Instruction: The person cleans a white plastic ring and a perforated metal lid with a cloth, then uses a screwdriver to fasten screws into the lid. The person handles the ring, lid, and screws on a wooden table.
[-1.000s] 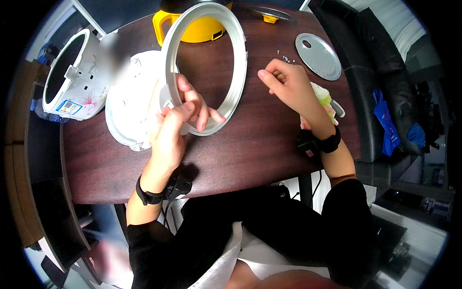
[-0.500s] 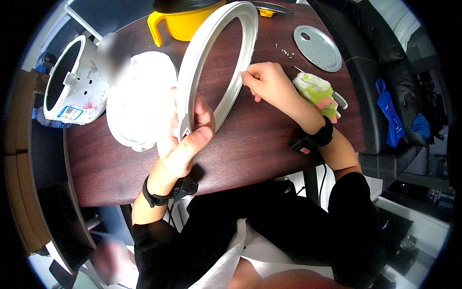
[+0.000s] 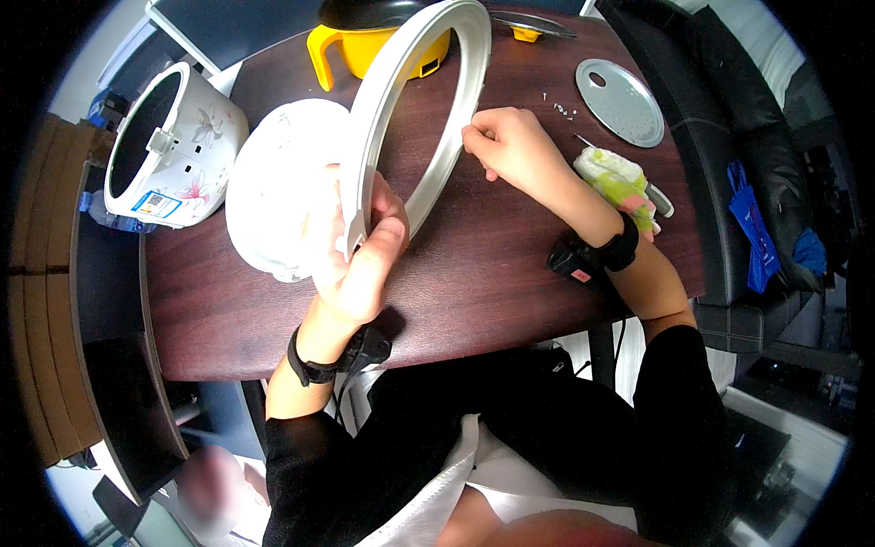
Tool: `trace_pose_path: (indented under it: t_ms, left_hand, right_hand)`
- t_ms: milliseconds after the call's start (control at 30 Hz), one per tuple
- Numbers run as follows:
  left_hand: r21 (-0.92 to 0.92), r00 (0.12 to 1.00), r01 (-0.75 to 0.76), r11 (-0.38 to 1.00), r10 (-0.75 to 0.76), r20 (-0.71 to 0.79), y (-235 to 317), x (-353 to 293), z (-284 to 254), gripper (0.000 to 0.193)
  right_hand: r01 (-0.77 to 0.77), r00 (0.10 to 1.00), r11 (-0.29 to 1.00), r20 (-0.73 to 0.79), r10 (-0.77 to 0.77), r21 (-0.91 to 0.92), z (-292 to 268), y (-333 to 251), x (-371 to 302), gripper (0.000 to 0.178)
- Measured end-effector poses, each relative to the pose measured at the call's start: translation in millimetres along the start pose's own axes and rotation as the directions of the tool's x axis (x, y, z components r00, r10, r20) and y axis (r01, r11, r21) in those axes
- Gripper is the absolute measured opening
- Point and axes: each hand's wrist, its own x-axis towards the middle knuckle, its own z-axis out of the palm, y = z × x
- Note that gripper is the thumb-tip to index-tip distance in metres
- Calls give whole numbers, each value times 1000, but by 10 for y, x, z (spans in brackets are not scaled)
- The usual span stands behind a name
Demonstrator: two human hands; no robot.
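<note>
My left hand (image 3: pixel 365 264) grips the lower end of a large white plastic ring (image 3: pixel 366 128), thumb in front and fingers wrapped round its rim. The ring stands tilted on edge above the table. At its right side is my right hand (image 3: pixel 515 153), fingers curled together in a pinch beside the rim. Whether its fingertips touch the ring or hold something small is hidden. Behind my left hand lies a round white cover (image 3: pixel 273 182), partly blocked by that hand. A white, flower-printed rice cooker body (image 3: pixel 219 114) with a dark opening lies tilted farther left.
A yellow pot (image 3: pixel 365 56) stands at the back, with a lid (image 3: pixel 538 25) beside it. On the right are a perforated metal disc (image 3: pixel 629 114), several small screws (image 3: pixel 563 111), and a green-white cloth (image 3: pixel 609 175) over a screwdriver (image 3: pixel 660 199). A black sofa (image 3: pixel 697 137) borders the table (image 3: pixel 492 292).
The whole view has shifted slightly, so the table items appear farther right. Both hands keep nearly the same pose, and my left hand still holds the white ring.
</note>
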Motion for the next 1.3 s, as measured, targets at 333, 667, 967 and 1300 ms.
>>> trace_pose_path:
  t_ms: [333, 667, 967, 1300]
  left_hand:
    - [189, 997, -61, 980, 52, 52, -5, -24, -13, 18]
    - [345, 979, -185, 920, 141, 149, -10, -3, 14, 19]
    - [266, 994, -100, 959, 87, 58, -70, -4, -60, 20]
    - [-1, 997, -74, 997, 74, -26, -8, 38, -47, 21]
  right_hand:
    - [-93, 994, 989, -65, 86, -118, 47, 13, 81, 39]
    - [-87, 996, 993, -26, 85, -74, 69, 40, 124, 39]
    - [-61, 990, 996, 131, 51, 69, 49, 90, 103, 22]
    - [-55, 980, 996, 189, 68, -71, -158, 78, 123, 24]
